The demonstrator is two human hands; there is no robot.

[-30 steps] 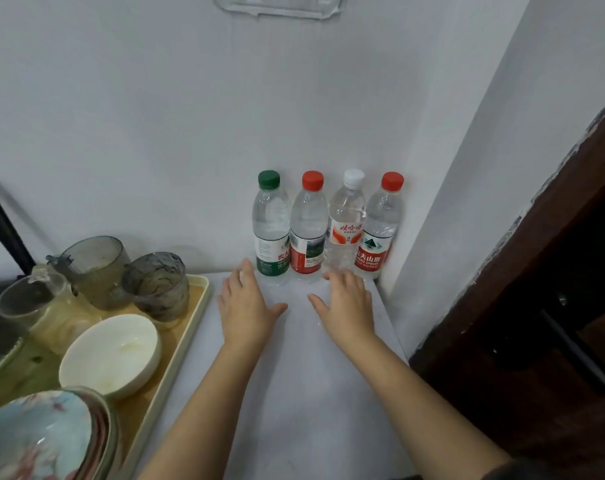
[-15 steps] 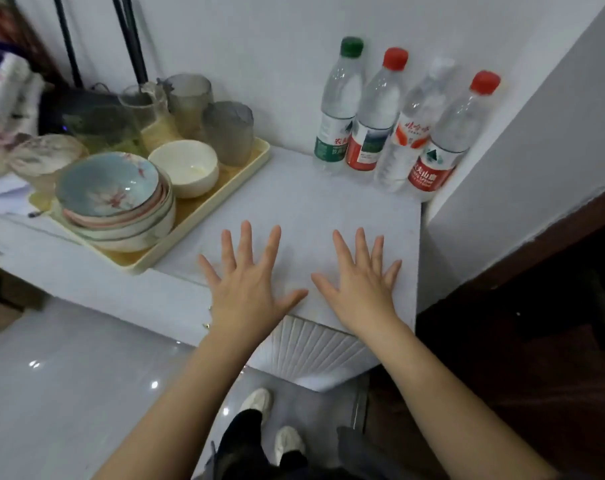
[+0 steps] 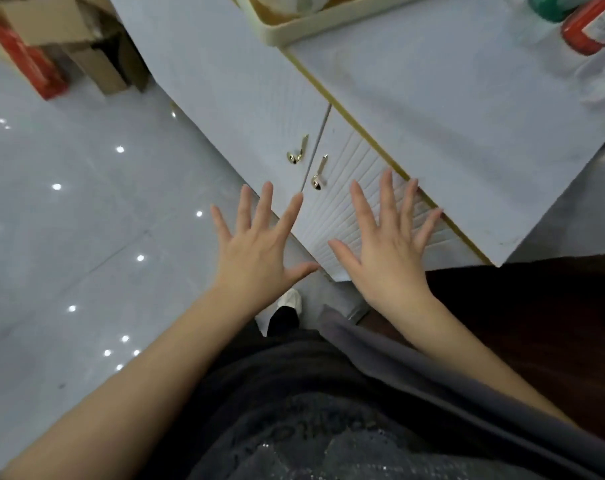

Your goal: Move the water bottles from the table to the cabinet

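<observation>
Bottles [image 3: 585, 27] sit untouched on the worktop [image 3: 450, 109], well beyond the fingers. View dropped from them to the cabinet doors [image 3: 346, 202]; both hands, left [image 3: 259, 247] and right [image 3: 387, 247], spread empty near the handles [image 3: 317, 174], so opening probably comes first.

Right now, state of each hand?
Left hand: open, fingers spread, holding nothing.
Right hand: open, fingers spread, holding nothing, in front of the cabinet door.
</observation>
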